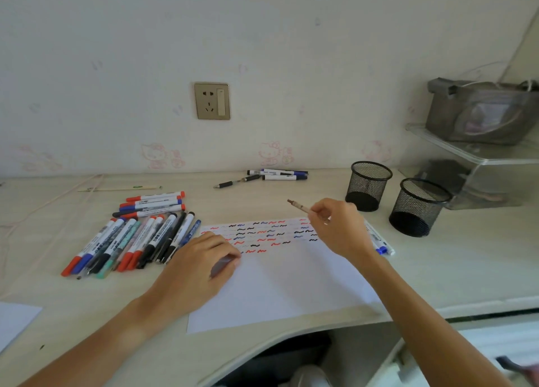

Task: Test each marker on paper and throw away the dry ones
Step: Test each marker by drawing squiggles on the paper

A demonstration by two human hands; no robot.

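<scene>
On the table, the right hand [338, 226] is pinching a thin pen [299, 206] above the squiggle-covered paper [291, 284], the left hand [201, 265] is resting on it, fingers curled round something dark, suggesting testing is well advanced, while markers [131, 241] lying left are perhaps awaiting sorting.

White paper [280, 284] flat at centre, rows of red, blue, black squiggles across its top; capped markers [131, 241] fanned at 9 o'clock, four more pens [277, 175] at 12.
</scene>
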